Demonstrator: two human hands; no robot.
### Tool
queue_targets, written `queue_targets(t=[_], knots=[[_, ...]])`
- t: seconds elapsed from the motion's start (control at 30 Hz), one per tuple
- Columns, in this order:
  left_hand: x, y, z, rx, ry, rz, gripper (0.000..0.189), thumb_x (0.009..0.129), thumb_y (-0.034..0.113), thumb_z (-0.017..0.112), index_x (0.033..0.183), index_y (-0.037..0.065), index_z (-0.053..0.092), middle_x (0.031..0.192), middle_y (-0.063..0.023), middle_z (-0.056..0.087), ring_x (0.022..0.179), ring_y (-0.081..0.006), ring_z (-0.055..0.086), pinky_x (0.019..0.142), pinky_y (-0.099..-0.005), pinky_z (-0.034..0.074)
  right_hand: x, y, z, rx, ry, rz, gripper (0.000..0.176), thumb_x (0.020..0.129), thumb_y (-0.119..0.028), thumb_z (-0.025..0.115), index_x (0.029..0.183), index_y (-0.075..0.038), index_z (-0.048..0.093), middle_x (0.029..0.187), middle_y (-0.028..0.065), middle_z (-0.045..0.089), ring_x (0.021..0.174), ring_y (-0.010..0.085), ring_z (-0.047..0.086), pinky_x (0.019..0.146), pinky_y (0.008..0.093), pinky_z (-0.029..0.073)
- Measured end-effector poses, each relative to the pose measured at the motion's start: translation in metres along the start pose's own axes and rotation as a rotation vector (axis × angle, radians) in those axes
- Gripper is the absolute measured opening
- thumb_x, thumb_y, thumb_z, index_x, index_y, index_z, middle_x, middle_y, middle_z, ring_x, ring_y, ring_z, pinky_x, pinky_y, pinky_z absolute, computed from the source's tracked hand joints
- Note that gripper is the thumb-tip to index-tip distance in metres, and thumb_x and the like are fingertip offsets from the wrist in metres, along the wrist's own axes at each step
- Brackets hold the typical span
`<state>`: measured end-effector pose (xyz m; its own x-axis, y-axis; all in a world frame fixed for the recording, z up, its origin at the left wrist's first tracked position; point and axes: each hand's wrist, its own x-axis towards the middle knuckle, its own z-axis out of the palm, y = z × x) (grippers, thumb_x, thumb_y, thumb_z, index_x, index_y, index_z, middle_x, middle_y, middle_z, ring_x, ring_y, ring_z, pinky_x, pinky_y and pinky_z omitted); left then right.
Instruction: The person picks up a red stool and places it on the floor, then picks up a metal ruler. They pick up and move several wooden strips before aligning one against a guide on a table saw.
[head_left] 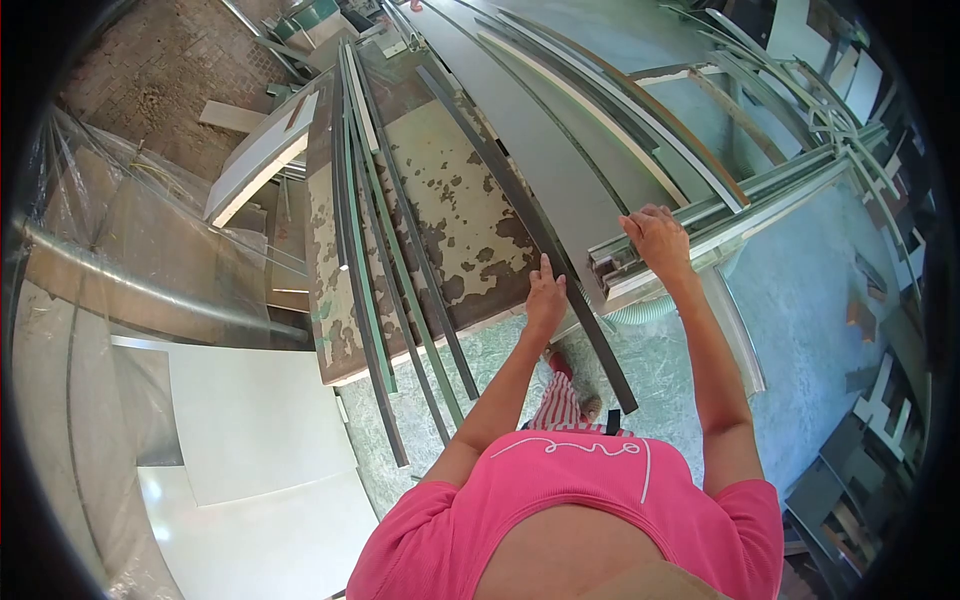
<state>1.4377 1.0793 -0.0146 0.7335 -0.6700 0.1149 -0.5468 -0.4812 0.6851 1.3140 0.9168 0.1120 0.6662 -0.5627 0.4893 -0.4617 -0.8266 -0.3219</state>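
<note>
My left hand (545,298) rests beside a long dark strip (530,212), its index finger stretched forward and fingertips right at the strip's edge. That strip lies lengthwise along the worktable, its near end sticking out past the table edge. My right hand (660,243) is over the near end of a long grey panel (545,130), its fingers bent together by the end of a thin dark line along the panel. What those fingers hold, if anything, is hidden. Just below my right hand runs a metal rail (735,225).
Several narrow strips (405,270) lie left on the worn, patchy tabletop (455,200). White sheets (260,430) stand at lower left, near plastic sheeting (110,200). Curved long strips (640,110) lie on the right. Offcuts (875,420) are piled along the far right floor.
</note>
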Motion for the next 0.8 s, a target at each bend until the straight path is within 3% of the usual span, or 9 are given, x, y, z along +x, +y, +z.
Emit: queue_targets(t=[0.17, 0.37, 0.8], knots=[[0.001, 0.003, -0.004, -0.017, -0.049, -0.033, 0.056, 0.086, 0.022, 0.048, 0.133, 0.002, 0.023, 0.101, -0.0231, 0.044, 0.086, -0.038, 0.052, 0.074, -0.042, 0.044, -0.017, -0.003, -0.016, 0.007, 0.003, -0.011, 0.023, 0.081, -0.026, 0.056, 0.073, -0.006, 0.062, 0.074, 0.0071, 0.057, 0.075, 0.0274, 0.055, 0.073, 0.0368, 0.045], [0.001, 0.002, -0.003, 0.004, -0.055, -0.025, 0.055, 0.087, 0.021, 0.045, 0.133, 0.003, 0.022, 0.104, -0.0232, 0.043, 0.087, -0.0383, 0.052, 0.073, -0.0425, 0.045, -0.039, -0.009, -0.037, 0.017, -0.018, 0.013, 0.019, 0.08, -0.024, 0.058, 0.073, -0.006, 0.062, 0.075, 0.0052, 0.057, 0.076, 0.025, 0.055, 0.07, 0.0354, 0.045], [0.002, -0.003, 0.001, 0.011, -0.016, 0.02, 0.054, 0.087, 0.023, 0.045, 0.132, 0.002, 0.024, 0.103, -0.0237, 0.043, 0.088, -0.0387, 0.052, 0.076, -0.0433, 0.044, -0.092, -0.011, -0.074, 0.027, 0.018, 0.013, 0.014, 0.076, -0.02, 0.061, 0.07, -0.007, 0.062, 0.073, 0.0046, 0.057, 0.074, 0.0249, 0.055, 0.066, 0.0359, 0.045]])
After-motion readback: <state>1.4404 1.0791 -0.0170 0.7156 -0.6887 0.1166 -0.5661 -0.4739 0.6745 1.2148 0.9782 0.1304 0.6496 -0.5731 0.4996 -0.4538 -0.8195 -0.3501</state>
